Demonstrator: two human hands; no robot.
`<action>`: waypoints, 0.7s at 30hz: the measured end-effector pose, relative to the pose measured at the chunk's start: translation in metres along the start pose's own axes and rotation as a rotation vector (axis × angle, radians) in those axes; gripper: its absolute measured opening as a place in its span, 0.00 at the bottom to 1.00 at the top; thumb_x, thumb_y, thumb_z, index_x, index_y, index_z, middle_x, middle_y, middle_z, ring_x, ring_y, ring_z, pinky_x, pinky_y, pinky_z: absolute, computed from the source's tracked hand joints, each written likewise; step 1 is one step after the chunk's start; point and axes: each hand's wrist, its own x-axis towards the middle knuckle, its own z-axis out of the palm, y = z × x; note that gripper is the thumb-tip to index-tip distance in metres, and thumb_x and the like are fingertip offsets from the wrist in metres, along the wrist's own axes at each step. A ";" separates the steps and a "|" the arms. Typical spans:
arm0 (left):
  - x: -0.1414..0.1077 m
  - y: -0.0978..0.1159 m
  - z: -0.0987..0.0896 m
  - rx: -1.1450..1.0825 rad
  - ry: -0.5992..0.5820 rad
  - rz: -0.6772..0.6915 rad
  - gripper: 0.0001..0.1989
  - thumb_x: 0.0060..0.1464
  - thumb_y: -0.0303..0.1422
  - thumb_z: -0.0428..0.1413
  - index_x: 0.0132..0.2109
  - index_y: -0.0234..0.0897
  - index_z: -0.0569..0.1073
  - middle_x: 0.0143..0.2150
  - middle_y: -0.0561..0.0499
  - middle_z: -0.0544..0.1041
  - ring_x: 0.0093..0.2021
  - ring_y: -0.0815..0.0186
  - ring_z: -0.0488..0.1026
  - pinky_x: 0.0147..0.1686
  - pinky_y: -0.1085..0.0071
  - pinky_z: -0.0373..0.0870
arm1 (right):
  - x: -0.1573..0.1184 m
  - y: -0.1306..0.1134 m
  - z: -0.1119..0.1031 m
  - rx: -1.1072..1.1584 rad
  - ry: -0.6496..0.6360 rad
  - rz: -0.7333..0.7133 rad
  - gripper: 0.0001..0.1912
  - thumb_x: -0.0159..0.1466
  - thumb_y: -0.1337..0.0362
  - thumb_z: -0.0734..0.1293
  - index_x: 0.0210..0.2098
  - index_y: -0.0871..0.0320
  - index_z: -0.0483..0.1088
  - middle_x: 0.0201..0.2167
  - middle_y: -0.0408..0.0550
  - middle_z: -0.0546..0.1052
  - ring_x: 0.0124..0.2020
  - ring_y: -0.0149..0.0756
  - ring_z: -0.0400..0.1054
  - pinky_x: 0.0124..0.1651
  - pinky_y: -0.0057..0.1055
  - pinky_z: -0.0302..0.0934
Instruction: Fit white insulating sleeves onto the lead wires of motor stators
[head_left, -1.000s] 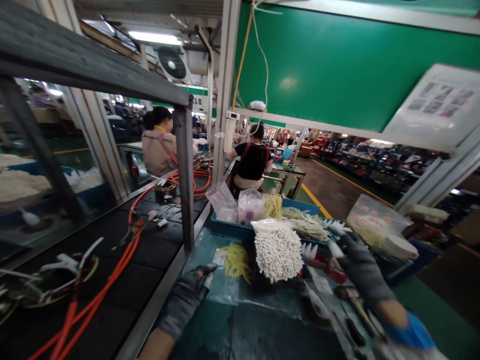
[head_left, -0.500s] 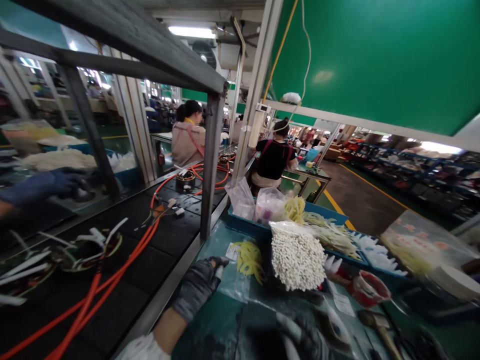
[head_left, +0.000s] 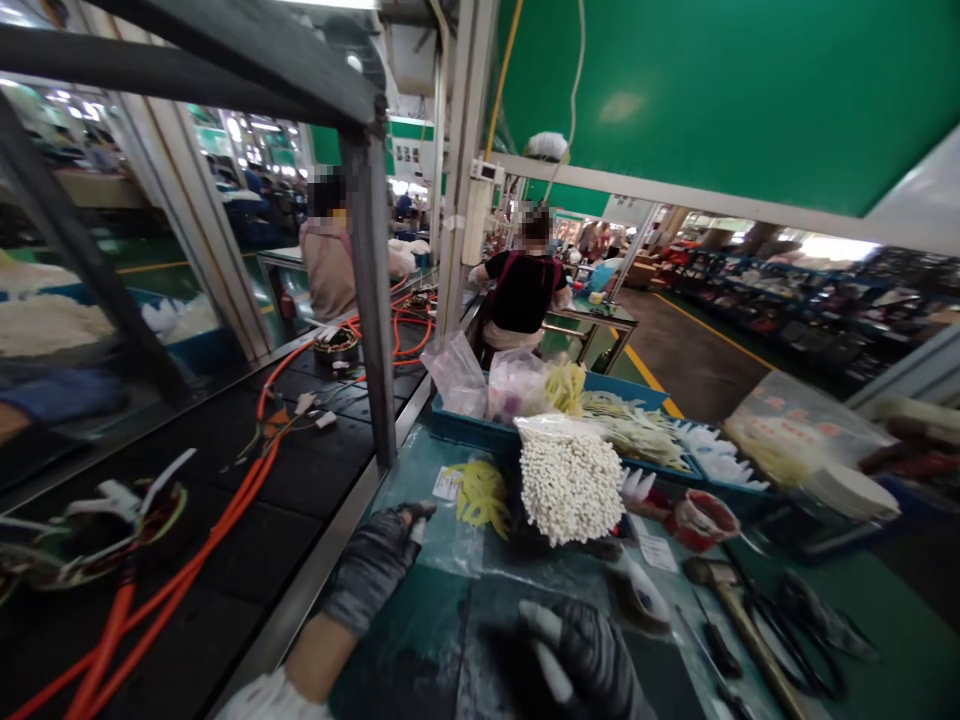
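Note:
My left hand, in a dark grey striped glove, is over the near left edge of the green worktable. Its fingers are loosely bent, with the thumb and forefinger apart and nothing visible between them. Just beyond its fingertips lie yellow-green flat strips on clear plastic with a small label. Lower in view, my right hand wears a similar glove with pale fingertips. It hovers over a dark mat, thumb and forefinger apart, holding nothing that I can see. Ahead of it, a clear bag of small white bead-like pieces sits in a dark tray.
Left runs a dark conveyor with orange cords and wound coil parts. A metal frame post rises beside it. Right lie a hammer, scissors and a red cup. A co-worker's blue-gloved hand shows far left.
The view has shifted rightward, so most things sit further left. My right hand shows more clearly and higher in view. My left hand stays beside the strips. The co-worker's glove has shifted left and down.

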 end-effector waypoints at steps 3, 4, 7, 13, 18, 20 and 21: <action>0.001 -0.006 -0.001 -0.012 -0.014 0.040 0.20 0.65 0.33 0.51 0.50 0.44 0.88 0.50 0.46 0.90 0.50 0.56 0.89 0.61 0.62 0.85 | 0.005 -0.005 0.000 -0.017 0.024 -0.041 0.35 0.69 0.72 0.68 0.74 0.46 0.71 0.40 0.50 0.89 0.34 0.46 0.86 0.34 0.38 0.83; 0.002 -0.008 -0.002 -0.013 -0.017 0.050 0.20 0.64 0.33 0.51 0.50 0.44 0.89 0.49 0.46 0.90 0.49 0.55 0.90 0.60 0.62 0.85 | 0.007 -0.007 0.000 -0.030 0.039 -0.039 0.34 0.70 0.72 0.68 0.73 0.47 0.72 0.39 0.50 0.88 0.33 0.45 0.85 0.34 0.37 0.83; 0.005 -0.013 -0.004 -0.012 -0.038 0.065 0.20 0.62 0.34 0.52 0.49 0.45 0.89 0.49 0.48 0.90 0.48 0.55 0.90 0.59 0.62 0.86 | 0.011 -0.013 0.001 -0.059 0.061 -0.021 0.30 0.70 0.72 0.68 0.69 0.49 0.75 0.36 0.48 0.87 0.31 0.43 0.84 0.32 0.35 0.81; 0.006 -0.017 -0.004 0.004 -0.056 0.067 0.19 0.63 0.34 0.53 0.50 0.44 0.89 0.49 0.47 0.90 0.49 0.55 0.90 0.60 0.62 0.85 | 0.016 -0.019 0.002 -0.081 0.099 -0.017 0.22 0.71 0.71 0.67 0.61 0.49 0.78 0.36 0.47 0.88 0.30 0.42 0.84 0.30 0.34 0.79; 0.004 -0.018 -0.003 0.013 -0.037 0.084 0.21 0.62 0.35 0.52 0.50 0.44 0.89 0.50 0.46 0.90 0.49 0.53 0.90 0.59 0.59 0.86 | 0.017 -0.021 0.002 -0.043 0.094 -0.005 0.22 0.71 0.71 0.67 0.62 0.49 0.77 0.36 0.47 0.87 0.30 0.42 0.83 0.31 0.34 0.79; 0.005 -0.018 -0.004 0.009 -0.016 0.101 0.20 0.62 0.36 0.52 0.49 0.46 0.89 0.49 0.47 0.90 0.48 0.54 0.90 0.58 0.61 0.86 | 0.017 -0.021 0.001 -0.043 0.085 -0.001 0.22 0.71 0.71 0.68 0.62 0.50 0.78 0.37 0.48 0.87 0.32 0.42 0.84 0.33 0.34 0.79; 0.005 -0.018 -0.005 0.008 -0.007 0.107 0.20 0.62 0.37 0.52 0.49 0.47 0.89 0.48 0.48 0.90 0.48 0.54 0.90 0.58 0.62 0.86 | 0.017 -0.022 0.001 -0.050 0.081 -0.001 0.21 0.71 0.71 0.68 0.62 0.50 0.78 0.37 0.48 0.87 0.33 0.42 0.84 0.33 0.34 0.79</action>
